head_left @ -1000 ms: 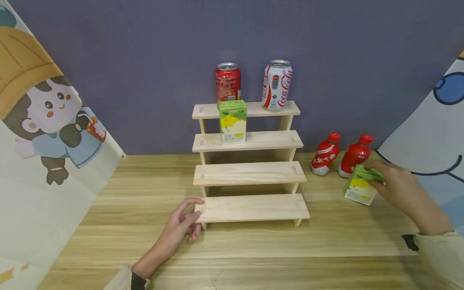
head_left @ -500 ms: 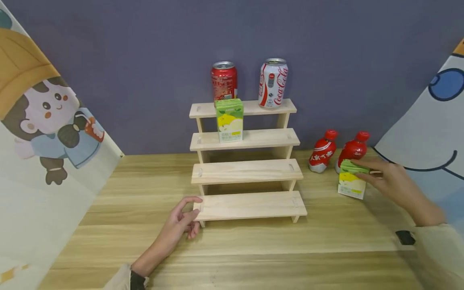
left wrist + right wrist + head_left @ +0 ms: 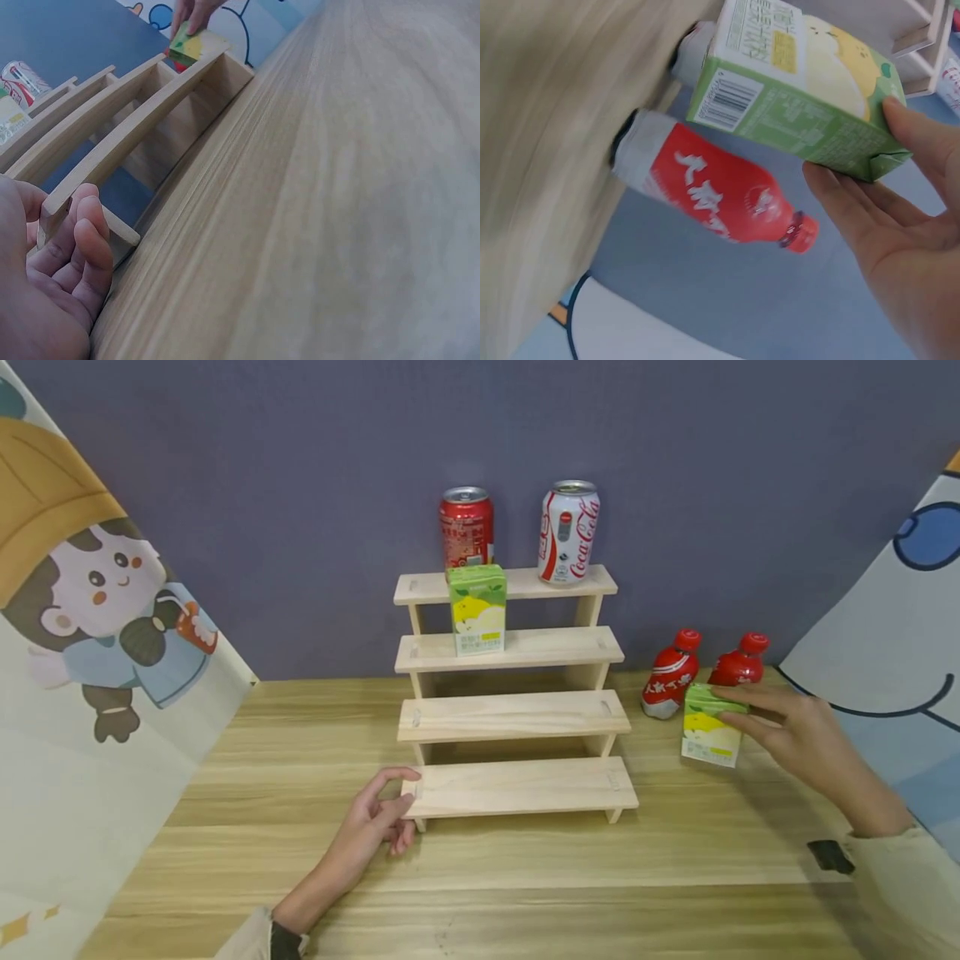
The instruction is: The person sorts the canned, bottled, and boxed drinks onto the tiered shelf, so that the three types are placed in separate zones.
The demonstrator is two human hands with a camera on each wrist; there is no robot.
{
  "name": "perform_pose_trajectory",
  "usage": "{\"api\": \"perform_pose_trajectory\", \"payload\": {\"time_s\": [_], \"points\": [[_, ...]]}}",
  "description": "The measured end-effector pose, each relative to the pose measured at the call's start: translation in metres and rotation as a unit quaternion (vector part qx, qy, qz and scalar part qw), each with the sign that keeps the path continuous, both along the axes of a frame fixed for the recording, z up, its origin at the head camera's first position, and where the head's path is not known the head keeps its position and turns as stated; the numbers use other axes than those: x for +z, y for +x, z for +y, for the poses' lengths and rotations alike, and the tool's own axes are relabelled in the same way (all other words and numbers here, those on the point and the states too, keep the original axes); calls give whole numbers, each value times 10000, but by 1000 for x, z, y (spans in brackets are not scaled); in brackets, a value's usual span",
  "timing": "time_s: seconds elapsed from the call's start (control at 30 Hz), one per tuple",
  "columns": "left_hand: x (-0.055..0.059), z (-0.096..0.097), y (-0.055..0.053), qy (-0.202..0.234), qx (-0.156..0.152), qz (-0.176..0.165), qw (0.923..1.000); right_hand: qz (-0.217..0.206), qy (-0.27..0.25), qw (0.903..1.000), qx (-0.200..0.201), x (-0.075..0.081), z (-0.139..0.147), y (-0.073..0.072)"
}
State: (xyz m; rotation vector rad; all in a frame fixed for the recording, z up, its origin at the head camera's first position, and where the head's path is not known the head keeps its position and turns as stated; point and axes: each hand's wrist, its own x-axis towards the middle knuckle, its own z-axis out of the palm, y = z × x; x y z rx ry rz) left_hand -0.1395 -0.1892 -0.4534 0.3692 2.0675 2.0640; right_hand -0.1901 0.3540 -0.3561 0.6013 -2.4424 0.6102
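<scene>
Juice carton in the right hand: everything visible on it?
The juice carton is a rectangular box, apparently coated cardboard: green top, yellow fruit print, white lower band with Chinese text. The right wrist view shows a green side with a barcode near the base and a folded top flap. It looks roughly upright, seemingly off the table, partly hiding the rightmost red bottle in the head view. The right hand pinches it near the top.

— What's on the right?
— Two red-capped red plastic bottles (image 3: 670, 683) on the wood-grain counter (image 3: 540, 893), before the blue-grey wall (image 3: 330, 527).
— And left?
— A white panel (image 3: 67, 818) printed with a tan-hatted cartoon figure (image 3: 108, 597).
</scene>
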Motion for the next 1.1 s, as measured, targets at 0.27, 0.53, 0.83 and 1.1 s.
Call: {"api": "perform_pose_trajectory", "payload": {"time_s": [0.27,0.53,0.83,1.1], "points": [[-2,-1,1,21,-41,60,10000,41,-109,9999,23,14,-17,5],[-2,1,0,46,-62,107,9999,255,-266,9990,250,23,-27,8],[-2,0,0,25,-43,123,9999,389,-252,9985,299,32,-37,8],[0,0,1,22,16,76,10000,757,-193,9960,432,51,-51,10]]}}
